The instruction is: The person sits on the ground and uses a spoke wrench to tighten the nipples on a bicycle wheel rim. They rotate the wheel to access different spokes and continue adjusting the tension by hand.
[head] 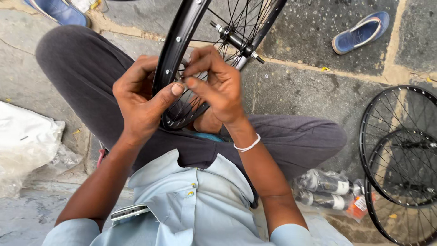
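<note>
We sit cross-legged on the stone floor (291,86) with a black wheel (182,41) standing upright over our lap, its rim running from 12 o'clock down to the middle of the view. Our left hand (141,100) wraps the rim from the 9 o'clock side, fingers curled shut around it and the thumb (170,93) pressed flat across its outer face. Our right hand (216,84) comes in from 3 o'clock, thumb and forefinger pinched together just beside the left thumb; whatever small part they pinch at the rim is too small to tell. The hub (236,41) with its axle sits at 12 o'clock above the right hand, spokes fanning out from it. A white band (248,146) circles the right wrist. At 3 to 4 o'clock two more wheels (400,155) lie stacked on the floor, with wrapped packets (325,189) just beside them at 5 o'clock. A blue sandal (362,32) lies at 1 o'clock, and a white plastic bag (27,146) at 9 o'clock.
</note>
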